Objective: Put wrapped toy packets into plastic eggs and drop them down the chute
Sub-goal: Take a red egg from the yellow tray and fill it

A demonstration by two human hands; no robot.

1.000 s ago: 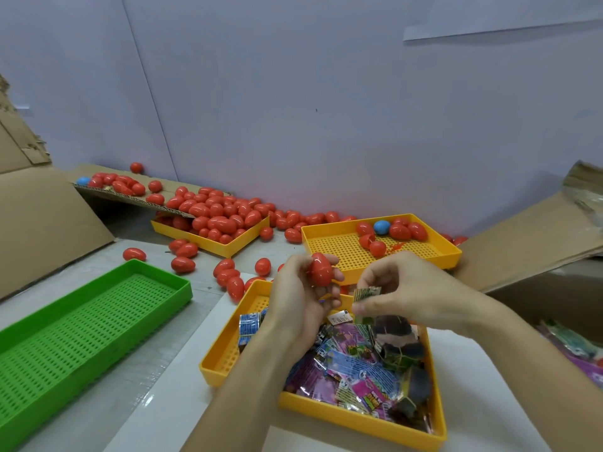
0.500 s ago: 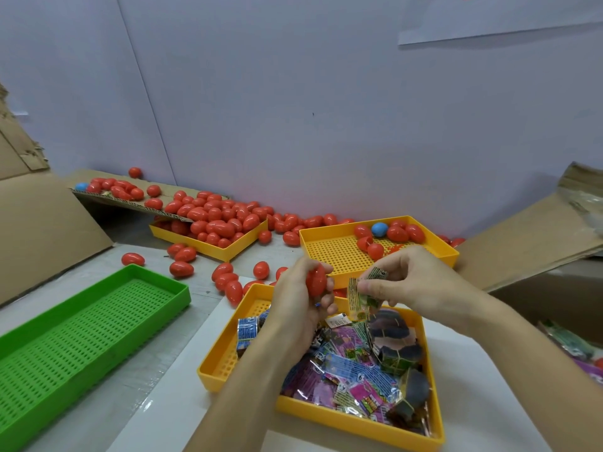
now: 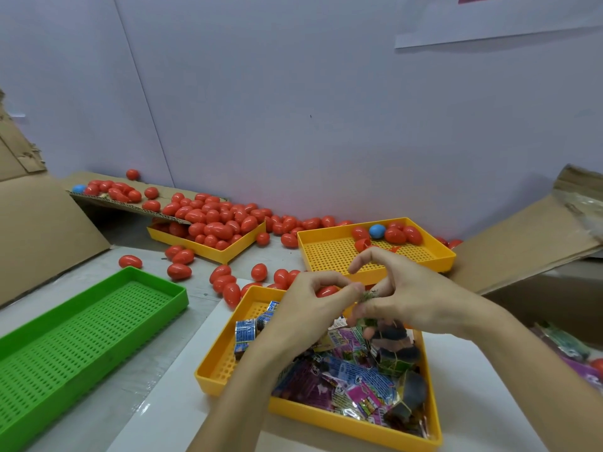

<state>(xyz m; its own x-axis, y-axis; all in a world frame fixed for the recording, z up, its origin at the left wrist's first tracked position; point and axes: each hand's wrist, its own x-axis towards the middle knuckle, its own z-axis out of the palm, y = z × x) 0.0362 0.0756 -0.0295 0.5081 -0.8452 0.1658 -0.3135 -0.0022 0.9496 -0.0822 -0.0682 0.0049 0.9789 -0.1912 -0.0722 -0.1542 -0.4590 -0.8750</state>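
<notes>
My left hand (image 3: 306, 308) grips a red plastic egg (image 3: 327, 291), only a sliver of which shows between the fingers. My right hand (image 3: 404, 295) pinches a small green wrapped toy packet (image 3: 368, 296) right against the egg and the left fingertips. Both hands hover over the near yellow tray (image 3: 225, 363), which holds several colourful wrapped packets (image 3: 346, 376). Whether the egg is open I cannot see.
A second yellow tray (image 3: 326, 256) behind holds a few red eggs and a blue one (image 3: 377, 231). A third yellow tray (image 3: 228, 252) and a cardboard ramp (image 3: 130, 205) at back left carry many red eggs; several lie loose. A green tray (image 3: 81, 334) sits left, cardboard flaps (image 3: 522, 236) right.
The two hands have come together: the right hand brought the green packet leftward to the egg, and the left hand's fingers now cover most of the egg.
</notes>
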